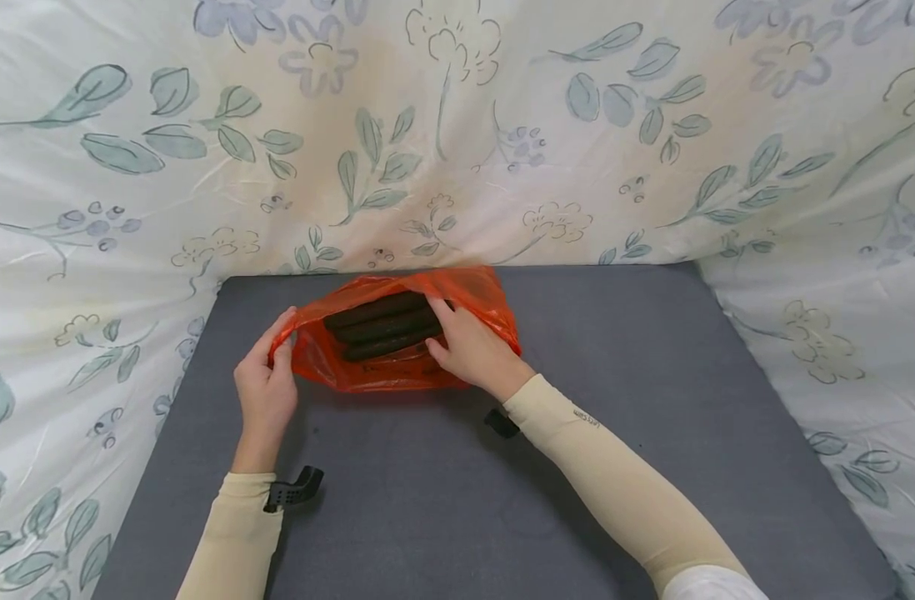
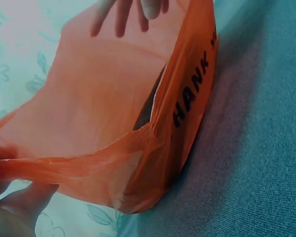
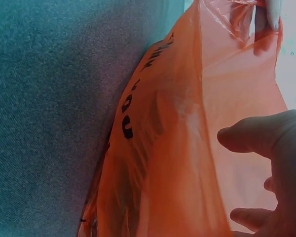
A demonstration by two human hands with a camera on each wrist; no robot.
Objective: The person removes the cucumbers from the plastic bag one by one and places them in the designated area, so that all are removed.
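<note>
An orange-red plastic bag [image 1: 495, 292] lies with its mouth spread wide near the table's far edge. Inside it are several long dark green things, like cucumbers [image 1: 386, 329], side by side. My left hand [image 1: 266, 392] pinches the bag's left rim between thumb and fingers, which the left wrist view also shows at the plastic. My right hand [image 1: 476, 350] reaches into the mouth over the right ends of the cucumbers, thumb and fingers spread apart. In the right wrist view its thumb [image 3: 251, 134] stands free of the plastic. Black lettering [image 2: 192, 89] marks the bag's outer side.
The bag rests on a dark grey table [image 1: 397, 500]. A floral cloth [image 1: 457, 167] hangs behind it and along both sides. Black wrist cameras sit on the left [image 1: 296, 487] and right [image 1: 501, 422] forearms.
</note>
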